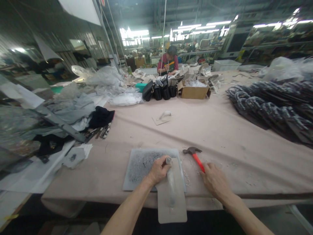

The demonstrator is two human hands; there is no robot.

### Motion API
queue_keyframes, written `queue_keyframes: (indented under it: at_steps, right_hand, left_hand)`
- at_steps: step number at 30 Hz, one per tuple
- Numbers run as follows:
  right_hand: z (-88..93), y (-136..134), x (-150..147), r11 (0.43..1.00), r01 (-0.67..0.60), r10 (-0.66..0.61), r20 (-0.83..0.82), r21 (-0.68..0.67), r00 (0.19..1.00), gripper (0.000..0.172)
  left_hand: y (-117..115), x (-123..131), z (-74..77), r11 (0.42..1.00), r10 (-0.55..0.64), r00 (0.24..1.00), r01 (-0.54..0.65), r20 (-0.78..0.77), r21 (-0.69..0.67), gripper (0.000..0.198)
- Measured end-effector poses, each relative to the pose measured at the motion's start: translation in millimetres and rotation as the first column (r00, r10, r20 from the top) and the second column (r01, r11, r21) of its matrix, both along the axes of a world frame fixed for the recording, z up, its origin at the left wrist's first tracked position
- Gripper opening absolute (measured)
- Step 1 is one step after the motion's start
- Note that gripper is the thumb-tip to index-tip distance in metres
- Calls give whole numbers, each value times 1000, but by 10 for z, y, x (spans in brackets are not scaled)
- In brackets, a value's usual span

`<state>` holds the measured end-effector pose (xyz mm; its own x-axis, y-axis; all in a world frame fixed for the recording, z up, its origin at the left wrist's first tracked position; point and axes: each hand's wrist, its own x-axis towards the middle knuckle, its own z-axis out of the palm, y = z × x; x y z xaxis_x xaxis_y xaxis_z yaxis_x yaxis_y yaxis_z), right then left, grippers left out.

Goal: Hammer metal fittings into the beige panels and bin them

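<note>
My left hand (159, 169) is closed at the far end of a beige panel (179, 199), its fingers pinched round a small round metal piece (168, 160). A pale, plastic-wrapped handle strip (171, 186) runs along that panel. Under the panel's far part lies a grey, scuffed board (133, 163); the near end sticks out past the table edge. To the right, my right hand (215, 179) is closed round the red grip of a claw hammer (198, 161), whose dark head is down near the tabletop.
Tiny white bits (187, 179) lie beside the board. Farther off are another handled panel (164, 118), black cases (158, 91) and a cardboard box (194, 90). Dark bags (274, 111) are stacked right; plastic wrap and a metal post (61, 125) stand left. A person (168, 62) sits opposite.
</note>
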<state>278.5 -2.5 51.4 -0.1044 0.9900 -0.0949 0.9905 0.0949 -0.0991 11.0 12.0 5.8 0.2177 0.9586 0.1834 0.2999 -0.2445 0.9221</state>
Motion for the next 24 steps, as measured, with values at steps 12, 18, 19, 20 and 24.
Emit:
queue_keyframes:
  at_steps: [12, 18, 19, 20, 24]
  right_hand:
    - [-143, -449, -1219, 788, -616, 614, -127, 28, 779, 20]
    - [33, -364, -1198, 885, -462, 464, -140, 53, 875, 27]
    - [70, -341, -1183, 905, -422, 426, -138, 61, 894, 28]
    - [103, -314, -1169, 920, -386, 392, -137, 67, 910, 28]
    - [185, -223, -1141, 960, -277, 280, -138, 39, 950, 28]
  left_hand:
    - [90, 137, 81, 945, 309, 873, -238, 377, -224, 21]
    - [188, -28, 648, 945, 323, 809, -307, 491, -115, 28]
    - [170, -119, 680, 947, 312, 841, -312, 442, -76, 26]
    - [140, -218, 673, 942, 324, 860, -331, 395, -51, 23]
    - [-87, -584, 330, 886, 457, 847, -459, 272, -61, 19]
